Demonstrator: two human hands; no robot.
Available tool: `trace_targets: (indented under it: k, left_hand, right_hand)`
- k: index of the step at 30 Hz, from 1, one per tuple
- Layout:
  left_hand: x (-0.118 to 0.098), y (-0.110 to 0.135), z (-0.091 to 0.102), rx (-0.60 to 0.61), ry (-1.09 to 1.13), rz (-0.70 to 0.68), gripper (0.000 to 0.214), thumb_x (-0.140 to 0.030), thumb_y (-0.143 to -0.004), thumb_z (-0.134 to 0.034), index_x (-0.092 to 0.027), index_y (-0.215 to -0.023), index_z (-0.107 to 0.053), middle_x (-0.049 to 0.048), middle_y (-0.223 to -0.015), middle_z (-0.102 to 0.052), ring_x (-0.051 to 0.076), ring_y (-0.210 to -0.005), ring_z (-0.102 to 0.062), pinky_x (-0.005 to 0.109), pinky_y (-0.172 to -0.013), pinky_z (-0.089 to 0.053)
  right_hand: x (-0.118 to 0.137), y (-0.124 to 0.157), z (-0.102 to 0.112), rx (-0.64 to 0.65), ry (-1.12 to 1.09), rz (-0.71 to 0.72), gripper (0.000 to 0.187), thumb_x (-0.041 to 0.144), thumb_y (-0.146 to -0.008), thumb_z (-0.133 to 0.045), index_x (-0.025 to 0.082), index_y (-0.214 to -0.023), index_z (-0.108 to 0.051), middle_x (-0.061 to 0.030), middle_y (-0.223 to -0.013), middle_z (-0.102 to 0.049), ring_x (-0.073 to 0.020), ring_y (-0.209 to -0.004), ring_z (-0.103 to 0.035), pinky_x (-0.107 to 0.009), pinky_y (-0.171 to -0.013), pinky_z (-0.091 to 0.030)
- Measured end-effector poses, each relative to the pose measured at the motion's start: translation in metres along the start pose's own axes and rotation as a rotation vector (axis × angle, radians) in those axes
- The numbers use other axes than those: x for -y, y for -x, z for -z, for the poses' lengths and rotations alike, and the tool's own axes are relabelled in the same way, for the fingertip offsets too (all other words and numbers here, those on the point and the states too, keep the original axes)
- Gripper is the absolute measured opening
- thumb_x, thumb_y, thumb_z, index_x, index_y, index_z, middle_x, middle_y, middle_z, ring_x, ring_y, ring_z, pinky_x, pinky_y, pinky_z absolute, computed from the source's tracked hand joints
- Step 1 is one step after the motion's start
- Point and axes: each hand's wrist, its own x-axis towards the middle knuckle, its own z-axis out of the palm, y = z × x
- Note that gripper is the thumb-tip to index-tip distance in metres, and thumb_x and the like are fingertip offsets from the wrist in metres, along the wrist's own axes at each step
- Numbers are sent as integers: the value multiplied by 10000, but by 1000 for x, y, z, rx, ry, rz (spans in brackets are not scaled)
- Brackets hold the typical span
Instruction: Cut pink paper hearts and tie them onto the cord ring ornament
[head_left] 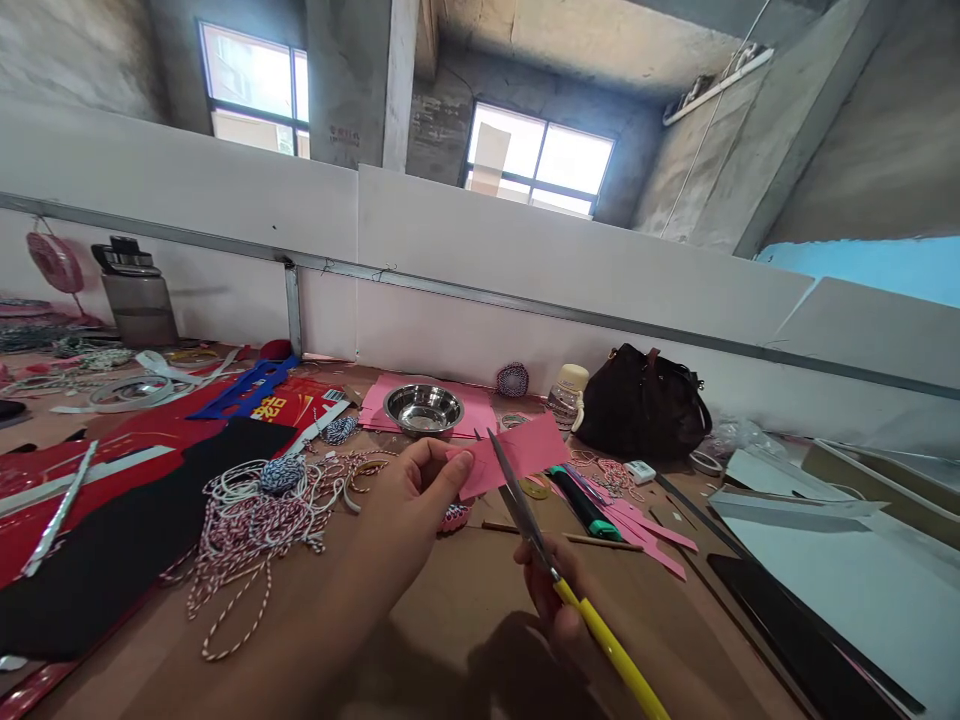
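My left hand [420,490] pinches a piece of pink paper [531,448] between thumb and fingers, holding it up over the table. In my right hand [562,600] is a pair of scissors [525,515] with yellow handles, its blades pointing up and away from me. The blades reach across the paper close to my left fingertips; whether they are cutting into it I cannot tell. Behind the paper stands a shiny metal bowl [424,408] on pink sheets [480,402]. Part of a patterned round item [454,517] shows below my left fingers.
A heap of red-and-white cord [259,510] lies to the left. Toward the right are pink strips [649,535], a green-and-black cutter [589,505], a dark bag [641,405] and a lidded jar [568,395]. A bottle [139,300] stands at the far left by the white partition [480,250].
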Motion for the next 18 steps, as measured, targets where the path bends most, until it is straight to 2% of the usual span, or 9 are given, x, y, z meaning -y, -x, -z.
trace_targets:
  k: [5, 10, 18]
  left_hand:
    - [1, -1, -1, -53, 91, 25, 435, -576, -711, -758, -187, -764, -569, -34, -639, -572, 113, -582, -486, 209, -506, -406]
    - [2, 1, -2, -17, 71, 20, 385, -540, -772, -733, -184, -766, -584, -41, -649, -557, 103, -590, -467, 199, -523, -380]
    - [5, 2, -4, -42, 68, 15, 379, -542, -780, -720, -187, -759, -586, -43, -634, -546, 105, -576, -453, 206, -517, -339]
  right_hand:
    - [-2, 3, 2, 11, -43, -19, 293, 335, -973, -597, 165, -1211, -606, -83, -1159, -644, -187, -938, -661, -362, -783, -586]
    - [-3, 4, 5, 16, -79, -29, 323, 355, -966, -601, 185, -1241, -597, -93, -1215, -626, -213, -1008, -647, -395, -826, -577]
    - [-7, 5, 5, 4, -120, -26, 334, 348, -971, -593, 177, -1258, -586, -99, -1246, -611, -219, -1032, -639, -418, -862, -564]
